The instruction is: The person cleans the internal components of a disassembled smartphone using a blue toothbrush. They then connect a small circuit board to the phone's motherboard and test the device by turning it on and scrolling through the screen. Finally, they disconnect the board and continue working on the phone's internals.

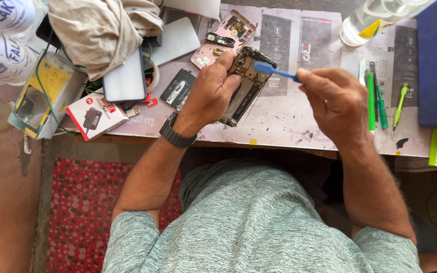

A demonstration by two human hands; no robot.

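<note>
We find the left hand [209,96] closed around an opened dark smartphone with its back cover off [245,85], held tilted above the worn work mat [284,114]. The right hand [336,103] pinches a slim blue plastic pry tool [275,71], its flat tip touching the phone's upper end. In our judgement the prying stage is in hand; the next move calls for light, steady leverage. Beyond the left hand's fingers lies a pink phone back shell [222,38]; right of the right hand, green screwdrivers [380,101].

Both hands [209,93] [336,103] raised, fingers [307,76] pinched.
</note>
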